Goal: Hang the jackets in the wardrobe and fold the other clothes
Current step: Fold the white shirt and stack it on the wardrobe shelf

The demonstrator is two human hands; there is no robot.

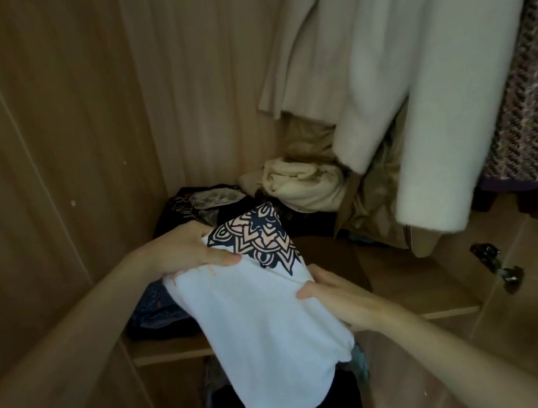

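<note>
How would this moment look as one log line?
stage: folding | left hand: grips white shirt | right hand: grips shirt | place: above wardrobe shelf

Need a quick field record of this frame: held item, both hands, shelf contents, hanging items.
held item: white folded top with dark mandala print, over the shelf edge
left hand: grips the top's upper left edge
right hand: grips its right edge
shelf: dark clothes at left, cream bundle at back
hanging: cream coat, tweed garment at right
door hinge: lower right
</note>
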